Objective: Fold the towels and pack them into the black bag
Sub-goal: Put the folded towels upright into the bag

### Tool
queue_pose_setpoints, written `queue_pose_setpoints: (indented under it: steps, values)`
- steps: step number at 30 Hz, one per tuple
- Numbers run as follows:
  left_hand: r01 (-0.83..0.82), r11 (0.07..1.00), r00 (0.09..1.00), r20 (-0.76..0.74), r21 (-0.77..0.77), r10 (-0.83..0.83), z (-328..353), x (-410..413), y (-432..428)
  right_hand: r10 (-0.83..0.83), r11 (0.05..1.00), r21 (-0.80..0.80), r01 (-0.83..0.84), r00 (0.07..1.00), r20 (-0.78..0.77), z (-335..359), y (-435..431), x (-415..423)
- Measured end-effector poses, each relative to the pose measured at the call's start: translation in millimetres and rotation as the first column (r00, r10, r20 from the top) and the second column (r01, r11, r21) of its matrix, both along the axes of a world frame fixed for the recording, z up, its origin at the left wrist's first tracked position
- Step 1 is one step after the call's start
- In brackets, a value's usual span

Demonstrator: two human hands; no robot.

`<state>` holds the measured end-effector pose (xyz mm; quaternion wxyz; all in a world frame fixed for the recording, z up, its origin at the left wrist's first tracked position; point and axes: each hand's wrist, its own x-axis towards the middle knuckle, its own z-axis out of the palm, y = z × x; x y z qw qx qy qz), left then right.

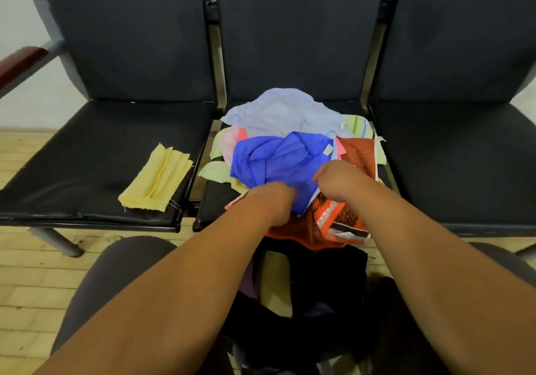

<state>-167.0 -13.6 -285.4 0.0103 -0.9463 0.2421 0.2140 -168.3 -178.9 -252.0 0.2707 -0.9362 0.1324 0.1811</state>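
Person: left forearm (179, 282) and right forearm (420, 244) bare over all their visible length. Left hand (272, 200) and right hand (338, 176) bare as well. Legs in dark grey trousers (92, 308), plain smooth fabric. Left knee (121, 261) in full view; right knee (510, 261) mostly hidden behind the forearm.

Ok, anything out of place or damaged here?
Minor only: the orange towel hangs off the front edge of the middle seat above the black bag, and the folded yellow towel on the left seat has loose threads at its near corner.
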Motion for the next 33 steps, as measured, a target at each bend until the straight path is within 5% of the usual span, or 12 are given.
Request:
queue_pose_setpoints:
  steps: [6,11,15,19,23,28,30,33]
  values:
    - [0.001,0.999,1.000,0.016,0.041,-0.002,-2,16,-15,0.185,0.962,-0.181,-0.206,0.974,-0.129,7,-19,5]
    - [-0.199,0.929,0.980,-0.061,-0.313,0.189,7,31,-10,0.204,0.971,-0.119,-0.206,0.979,-0.027,3,-30,13]
    - [-0.374,0.742,0.927,-0.205,-0.556,0.313,40,31,-12,0.268,0.959,-0.113,-0.259,0.961,0.074,1,-31,16]
    - [-0.387,0.585,0.922,-0.288,-0.713,0.259,57,21,-3,0.315,0.949,-0.024,-0.314,0.941,0.124,10,-24,7]
    - [-0.441,0.281,0.893,-0.386,-0.852,0.231,73,10,5,0.314,0.943,0.070,-0.324,0.941,0.129,24,-21,-3]
    - [-0.608,-0.114,0.769,-0.618,-0.786,0.165,92,-2,11,0.445,0.746,0.549,-0.376,0.896,0.009,45,-9,-27]
    - [-0.629,-0.153,0.748,-0.647,-0.762,0.148,97,-3,14,0.438,0.731,0.574,-0.369,0.899,0.020,44,-4,-31]
    - [-0.660,-0.205,0.713,-0.688,-0.723,0.136,102,-3,19,0.194,0.845,0.484,-0.227,0.974,0.117,36,-4,-25]
